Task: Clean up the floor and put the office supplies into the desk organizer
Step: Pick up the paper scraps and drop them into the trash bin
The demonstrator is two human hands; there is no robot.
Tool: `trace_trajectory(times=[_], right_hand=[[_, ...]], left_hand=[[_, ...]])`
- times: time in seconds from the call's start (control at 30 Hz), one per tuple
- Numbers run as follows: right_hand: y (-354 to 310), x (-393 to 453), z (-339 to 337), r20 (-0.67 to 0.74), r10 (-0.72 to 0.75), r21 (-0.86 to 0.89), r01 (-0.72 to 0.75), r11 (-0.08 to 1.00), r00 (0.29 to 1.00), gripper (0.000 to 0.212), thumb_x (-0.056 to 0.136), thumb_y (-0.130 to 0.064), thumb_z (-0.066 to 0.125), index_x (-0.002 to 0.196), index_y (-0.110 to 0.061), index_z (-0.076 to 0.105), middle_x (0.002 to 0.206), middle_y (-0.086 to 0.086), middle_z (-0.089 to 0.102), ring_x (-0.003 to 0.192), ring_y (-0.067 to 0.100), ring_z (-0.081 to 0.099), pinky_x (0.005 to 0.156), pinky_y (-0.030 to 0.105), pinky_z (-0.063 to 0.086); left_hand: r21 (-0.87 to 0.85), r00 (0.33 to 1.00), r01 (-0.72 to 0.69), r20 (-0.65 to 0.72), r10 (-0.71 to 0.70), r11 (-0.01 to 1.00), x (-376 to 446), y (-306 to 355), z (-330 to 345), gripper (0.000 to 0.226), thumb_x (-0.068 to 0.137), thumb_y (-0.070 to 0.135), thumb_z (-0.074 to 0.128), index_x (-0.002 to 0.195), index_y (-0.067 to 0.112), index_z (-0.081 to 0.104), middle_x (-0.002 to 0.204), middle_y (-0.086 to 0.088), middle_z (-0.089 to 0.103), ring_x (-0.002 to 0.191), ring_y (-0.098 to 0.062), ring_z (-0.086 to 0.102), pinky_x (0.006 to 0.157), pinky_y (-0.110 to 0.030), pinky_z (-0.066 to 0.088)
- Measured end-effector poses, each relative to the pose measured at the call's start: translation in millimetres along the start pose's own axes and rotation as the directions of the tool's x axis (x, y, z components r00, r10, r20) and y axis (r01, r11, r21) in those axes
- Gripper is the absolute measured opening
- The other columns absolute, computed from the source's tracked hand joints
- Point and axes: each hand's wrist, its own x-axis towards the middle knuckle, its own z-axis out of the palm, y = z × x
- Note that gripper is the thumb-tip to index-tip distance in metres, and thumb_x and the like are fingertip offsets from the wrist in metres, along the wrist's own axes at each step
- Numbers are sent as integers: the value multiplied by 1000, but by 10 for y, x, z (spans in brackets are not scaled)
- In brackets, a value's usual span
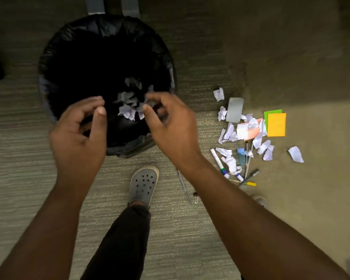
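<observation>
A round bin with a black liner [55, 49] stands on the carpet, and crumpled white paper [129, 106] lies inside it. My left hand [79, 134] and my right hand [170, 126] hover over the bin's near rim, fingers loosely curled and apart, with nothing in them. To the right on the floor lies a heap of torn paper scraps [230, 134], yellow [276, 124] and green [271, 113] sticky notes, a pink note [251, 132], a grey eraser-like block [234, 110], several pens and markers [240, 168] and a blue cap [240, 153].
A thin pen [183, 184] and a black binder clip [195, 197] lie near my right forearm. My grey clog [143, 184] and dark trouser leg stand just below the bin. Two grey furniture legs [129, 7] show at the top edge. No desk organizer is in view.
</observation>
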Motion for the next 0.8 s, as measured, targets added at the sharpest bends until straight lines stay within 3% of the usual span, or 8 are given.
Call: trace_trajectory(times=[0.1, 0.2, 0.33, 0.5, 0.6, 0.7, 0.8], right_hand=[[221, -211, -127, -42, 71, 74, -67, 995, 997, 20, 93, -26, 62, 108, -16, 69, 94, -6, 69, 79, 4, 63, 68, 23, 55], [634, -398, -210, -97, 151, 81, -144, 986, 984, 15, 94, -25, 61, 100, -16, 70, 86, -7, 69, 72, 4, 63, 63, 25, 54], [1278, -585, -336, -107, 248, 67, -242, 968, 963, 11, 94, -25, 59, 90, -20, 68, 77, -11, 68, 66, 4, 62, 59, 26, 51], [2212, -688, -740, 10, 314, -103, -311, 945, 949, 15, 91, -27, 59, 94, -18, 70, 78, -7, 69, 64, 8, 63, 59, 29, 51], [2781, -602, -1106, 78, 353, -243, -326, 914, 932, 21, 90, -33, 61, 103, -19, 68, 95, -3, 71, 74, 10, 64, 72, 29, 52], [3308, -378, -1426, 179, 371, -424, -269, 865, 911, 38, 86, -38, 66, 118, -17, 63, 116, 6, 65, 99, 23, 64, 85, 32, 50], [3696, -86, -1646, 124, 344, -494, -242, 835, 931, 45, 85, -35, 66, 124, -14, 58, 124, 12, 58, 112, 30, 56, 91, 38, 48]], left_hand=[[-117, 997, -51, 58, 58, 992, -178, 162, 154, 23, 101, 25, 49, 112, 11, 65, 111, -8, 68, 104, -13, 66, 87, -33, 55], [-155, 973, -106, 186, 134, 982, -354, 286, 422, 20, 100, 16, 51, 108, 5, 66, 105, -8, 68, 99, -11, 67, 84, -26, 53], [-111, 926, -254, 259, 274, 961, -703, 366, 939, 20, 95, 12, 56, 99, 0, 72, 98, -2, 69, 88, -6, 65, 79, -14, 48], [-100, 857, -240, 446, 258, 966, -1180, 211, 1900, 15, 93, 10, 60, 100, 5, 72, 98, 0, 70, 87, -11, 66, 71, -31, 55], [11, 807, -266, 549, 216, 964, -1219, -3, 2517, 20, 95, 21, 58, 103, 8, 71, 102, -2, 71, 92, -17, 66, 77, -37, 55], [191, 757, -348, 635, 155, 918, -984, -194, 3084, 33, 93, 32, 55, 116, 10, 65, 117, -8, 67, 107, -25, 62, 90, -39, 52], [364, 708, -409, 705, 39, 837, -573, -322, 3587, 51, 88, 34, 62, 135, 16, 51, 145, -12, 45, 132, -31, 44, 107, -43, 41]])
